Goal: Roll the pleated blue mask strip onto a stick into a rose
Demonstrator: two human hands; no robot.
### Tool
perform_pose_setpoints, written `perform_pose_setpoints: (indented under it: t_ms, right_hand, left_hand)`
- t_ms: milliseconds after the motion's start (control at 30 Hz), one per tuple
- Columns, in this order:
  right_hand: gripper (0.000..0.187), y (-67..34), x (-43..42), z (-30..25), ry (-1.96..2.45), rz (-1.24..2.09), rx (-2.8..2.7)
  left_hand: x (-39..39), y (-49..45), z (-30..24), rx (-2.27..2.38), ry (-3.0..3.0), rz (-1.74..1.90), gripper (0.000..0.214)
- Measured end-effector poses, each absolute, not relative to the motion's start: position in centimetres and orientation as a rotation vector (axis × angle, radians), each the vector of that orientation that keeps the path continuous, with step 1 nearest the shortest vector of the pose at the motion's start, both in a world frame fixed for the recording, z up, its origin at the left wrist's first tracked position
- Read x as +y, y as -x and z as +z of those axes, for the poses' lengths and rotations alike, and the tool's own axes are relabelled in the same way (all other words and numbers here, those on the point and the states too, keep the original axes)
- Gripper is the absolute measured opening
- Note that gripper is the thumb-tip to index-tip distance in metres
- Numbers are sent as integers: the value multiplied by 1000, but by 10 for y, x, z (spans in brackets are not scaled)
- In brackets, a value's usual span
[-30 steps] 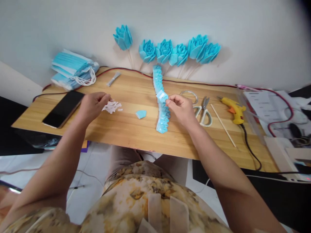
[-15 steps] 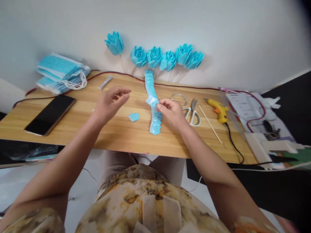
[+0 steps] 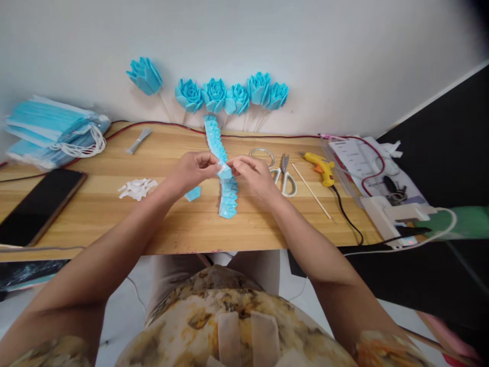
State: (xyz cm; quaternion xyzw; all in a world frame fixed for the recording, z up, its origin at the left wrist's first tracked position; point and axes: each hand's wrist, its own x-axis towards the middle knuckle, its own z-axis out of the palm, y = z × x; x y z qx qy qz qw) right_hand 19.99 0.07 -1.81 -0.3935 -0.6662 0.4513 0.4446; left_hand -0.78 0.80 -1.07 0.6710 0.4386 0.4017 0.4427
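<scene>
Petal (image 3: 226,174) work turns two-handed: left hand (image 3: 191,173) joins right hand (image 3: 255,176), both pinching it, back from worktop (image 3: 206,234) front edge

Well to the left of the left hand (image 3: 196,171) lies a dark phone (image 3: 42,206), with a stack of blue masks (image 3: 49,125) with white loops beyond it. Ahead of that hand, a little to its left, is a small greyish bundle (image 3: 138,141). Six blue flowers (image 3: 214,96) stand against the wall (image 3: 229,35) beyond both hands, a red and black wire (image 3: 267,136) running below them. Near the right hand (image 3: 255,176), on its right, lie a pale ring (image 3: 262,149) and scissors (image 3: 284,168), then a thin stick (image 3: 311,191); farther right are a yellow glue gun (image 3: 324,171), keys (image 3: 399,193) and a white power strip (image 3: 382,214)
</scene>
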Motion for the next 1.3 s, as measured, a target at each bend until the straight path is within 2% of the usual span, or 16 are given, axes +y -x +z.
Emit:
perform_pose_setpoints:
  t_ms: [500,700,833,967,1300]
  right_hand:
    - [24,-199,-1,-24,1017,1221,-1742]
    - [17,-195,-5,-21,1107,945,-1751]
    - [11,-192,-9,-19,1104,691,-1817]
    - [13,-190,-12,-20,1095,538,-1900]
    - [15,-189,-10,-26,1064,411,-1955]
  left_hand:
    - [-8,9,-18,1094,-1577,1086,23]
    - [-19,2,-16,1340,-1797,1421,19]
    - [-21,0,-20,1310,-2017,1344,19]
    - [-19,-1,-26,1314,-2033,1330,13]
    - [-17,-1,-27,1303,-2072,1270,14]
